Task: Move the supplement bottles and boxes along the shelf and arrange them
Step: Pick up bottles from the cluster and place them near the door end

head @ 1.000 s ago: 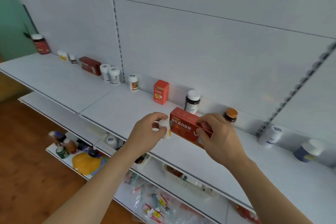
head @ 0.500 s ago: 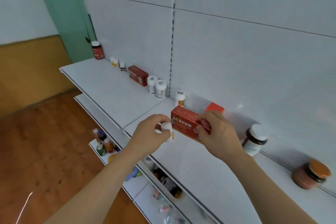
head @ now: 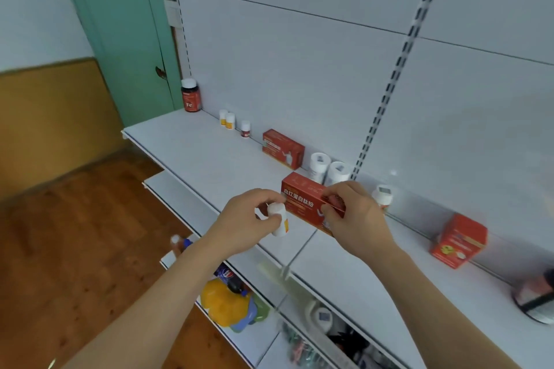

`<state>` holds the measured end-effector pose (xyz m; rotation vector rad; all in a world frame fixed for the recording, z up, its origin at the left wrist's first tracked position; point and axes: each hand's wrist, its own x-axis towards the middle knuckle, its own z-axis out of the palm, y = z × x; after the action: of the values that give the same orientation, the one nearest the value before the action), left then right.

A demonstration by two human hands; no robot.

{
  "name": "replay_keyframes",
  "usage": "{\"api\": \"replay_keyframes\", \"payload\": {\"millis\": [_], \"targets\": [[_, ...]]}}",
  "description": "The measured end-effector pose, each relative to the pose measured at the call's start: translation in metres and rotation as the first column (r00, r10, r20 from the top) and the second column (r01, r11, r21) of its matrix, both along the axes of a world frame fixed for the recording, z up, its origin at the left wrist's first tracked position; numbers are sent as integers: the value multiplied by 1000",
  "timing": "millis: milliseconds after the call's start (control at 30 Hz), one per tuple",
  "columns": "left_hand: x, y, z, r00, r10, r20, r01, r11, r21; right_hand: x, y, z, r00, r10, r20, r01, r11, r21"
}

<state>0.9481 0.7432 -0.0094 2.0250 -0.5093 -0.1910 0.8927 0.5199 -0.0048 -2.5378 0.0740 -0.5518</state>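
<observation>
Both hands have carried their loads leftward along the shelf point(head: 209, 165), left hand point(head: 242, 219) gripping a small white bottle point(head: 278, 219), right hand point(head: 356, 216) pinching a red box point(head: 302, 201).

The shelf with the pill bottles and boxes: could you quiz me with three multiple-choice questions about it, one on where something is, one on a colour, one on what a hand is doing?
1. Where is the dark bottle with the red label?
A. far left end of the shelf
B. on the floor
C. in a hand

2. What colour is the box in the right hand?
A. blue
B. red
C. green

3. What is the left hand doing?
A. hanging idle
B. pressing the wall
C. gripping a small white bottle

Answers: 1 A, it stands by the green door; 2 B, red with white writing; 3 C, fingers curl round it.
</observation>
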Motion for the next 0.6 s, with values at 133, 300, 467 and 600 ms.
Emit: {"api": "replay_keyframes", "payload": {"millis": [133, 300, 467, 600], "targets": [[44, 37, -3, 1000, -15, -16, 15, 1000, -13, 42, 40, -4, 1000, -13, 29, 15, 997, -70], [104, 63, -7, 998, -60, -6, 60, 998, 13, 108, 62, -17, 997, -68, 34, 71, 992, -108], [171, 76, -13, 992, -124, 24, 122, 990, 67, 178, 68, -43, 994, -92, 66, 101, 986, -134], [226, 79, -13, 985, -170, 27, 166, 979, 122, 222, 69, -59, 987, -139, 85, 151, 976, -159]]}}
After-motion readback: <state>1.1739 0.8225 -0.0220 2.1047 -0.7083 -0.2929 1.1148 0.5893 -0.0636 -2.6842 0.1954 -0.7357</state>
